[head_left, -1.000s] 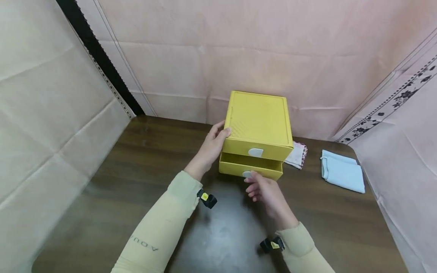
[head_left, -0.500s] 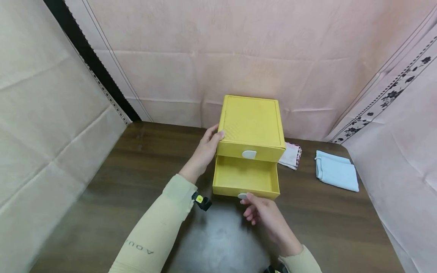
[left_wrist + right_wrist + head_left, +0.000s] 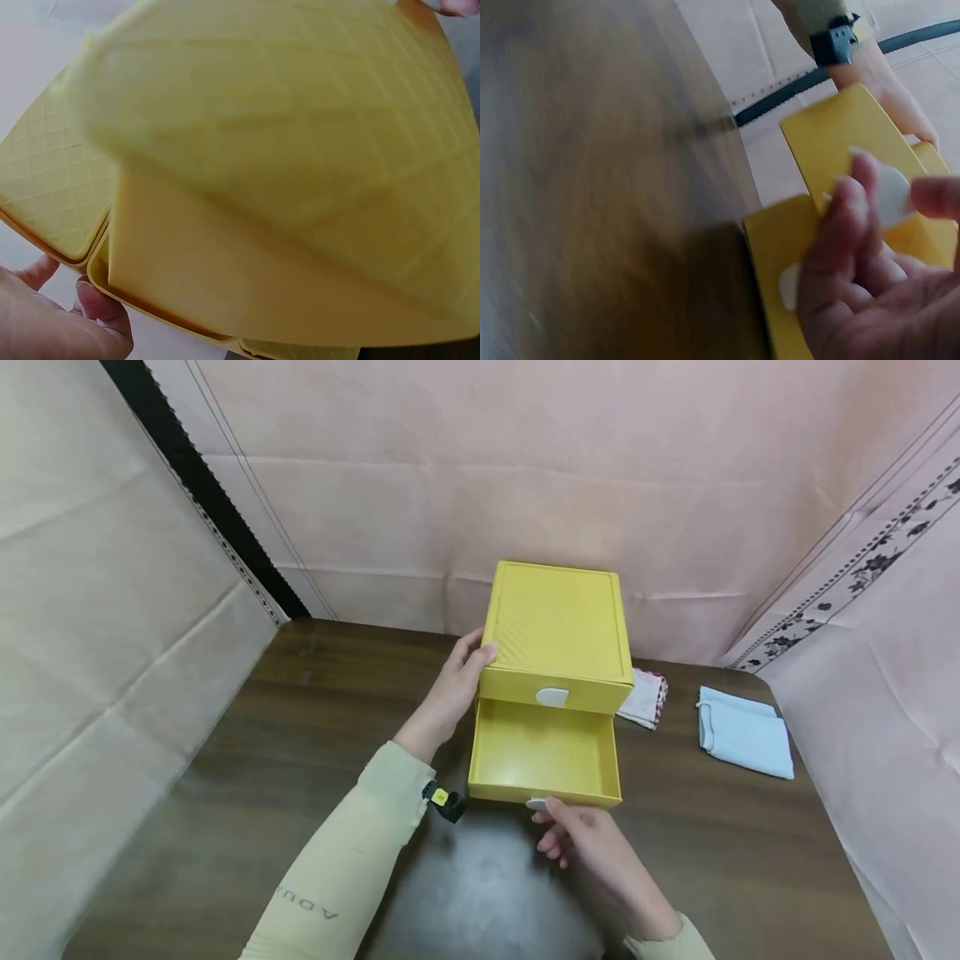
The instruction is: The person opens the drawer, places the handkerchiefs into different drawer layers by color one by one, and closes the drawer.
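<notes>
A yellow two-drawer storage box [image 3: 558,618] stands near the back of the table, its lower drawer [image 3: 543,752] pulled far out with a bare bottom showing. My left hand [image 3: 453,689] holds the box at its left side, thumb at the upper front edge; in the left wrist view its fingertips [image 3: 97,300] meet the frame's rim. Down at the drawer front, my right hand [image 3: 585,843] pinches the white knob [image 3: 536,803] between thumb and fingers, and the right wrist view shows this knob [image 3: 892,196] close up. The upper drawer, with its own white knob [image 3: 552,697], is closed.
To the right of the box lies a folded white cloth [image 3: 643,697] with a checked edge, partly behind it. Farther right is a folded light blue cloth [image 3: 746,733]. Pale fabric walls [image 3: 525,468] enclose the dark wooden table [image 3: 300,760] at the back and sides.
My right hand has drawn the lower drawer from slightly out to far out, toward me; in the last half second it moved only a little. My left hand has stayed on the box.
</notes>
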Action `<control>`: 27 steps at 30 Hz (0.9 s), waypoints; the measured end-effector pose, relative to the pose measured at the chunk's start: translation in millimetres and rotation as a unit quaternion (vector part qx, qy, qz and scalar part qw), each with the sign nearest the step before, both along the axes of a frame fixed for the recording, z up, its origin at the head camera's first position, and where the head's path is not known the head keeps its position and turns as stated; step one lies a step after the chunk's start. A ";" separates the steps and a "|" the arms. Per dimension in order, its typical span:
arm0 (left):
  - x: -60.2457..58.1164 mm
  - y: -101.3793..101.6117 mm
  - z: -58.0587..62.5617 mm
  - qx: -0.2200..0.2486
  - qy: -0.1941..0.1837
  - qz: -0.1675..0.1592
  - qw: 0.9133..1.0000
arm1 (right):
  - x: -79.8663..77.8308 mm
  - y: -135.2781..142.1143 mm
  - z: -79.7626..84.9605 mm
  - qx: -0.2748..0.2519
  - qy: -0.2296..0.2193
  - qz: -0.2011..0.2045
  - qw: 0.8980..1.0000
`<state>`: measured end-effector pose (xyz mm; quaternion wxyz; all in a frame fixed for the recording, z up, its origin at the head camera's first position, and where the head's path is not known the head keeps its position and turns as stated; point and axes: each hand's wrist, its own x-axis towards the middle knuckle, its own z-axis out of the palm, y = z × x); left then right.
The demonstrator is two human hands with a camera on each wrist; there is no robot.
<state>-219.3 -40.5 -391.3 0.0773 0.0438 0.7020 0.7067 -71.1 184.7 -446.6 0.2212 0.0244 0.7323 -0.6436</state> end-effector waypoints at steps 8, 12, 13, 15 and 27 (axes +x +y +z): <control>-3.4 4.5 1.1 0.004 0.014 -0.003 1.000 | -0.6 29.0 10.1 0.053 0.042 0.078 0.995; -2.7 -0.6 -1.6 -0.004 0.005 -0.006 1.000 | -1.6 49.1 23.8 0.116 0.072 0.116 0.984; -1.6 -2.1 -2.7 -0.007 0.003 -0.006 1.000 | -2.3 55.3 27.8 0.134 0.079 0.127 0.980; 0.7 -5.2 -4.3 -0.013 0.001 -0.006 1.000 | -4.7 67.9 35.7 0.169 0.093 0.147 0.970; 0.9 1.1 3.2 0.008 0.006 0.001 1.000 | -43.1 119.5 69.7 0.246 0.130 0.105 0.955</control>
